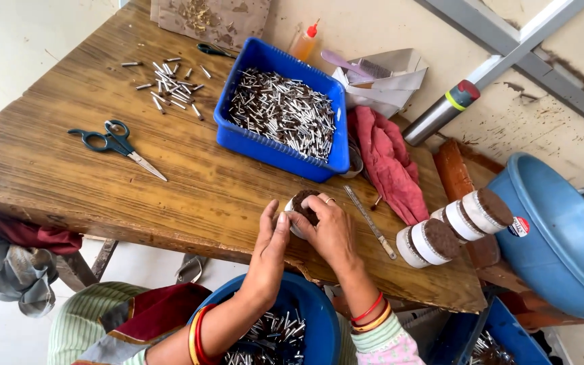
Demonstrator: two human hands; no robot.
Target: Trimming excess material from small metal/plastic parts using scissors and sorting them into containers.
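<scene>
Both hands meet near the table's front edge around a round bundle of thin sticks with dark brown ends, wrapped in a white band. My left hand presses against its left side, fingers together. My right hand cups it from the right, a ring on one finger. Bangles ring both wrists. A blue bowl of loose silver sticks rests in my lap below the hands. A metal ruler lies just right of my right hand.
A blue tray full of silver sticks sits mid-table, with loose sticks and scissors to its left. A red cloth, three banded bundles, a steel flask, a glue bottle and a big blue tub are at the right.
</scene>
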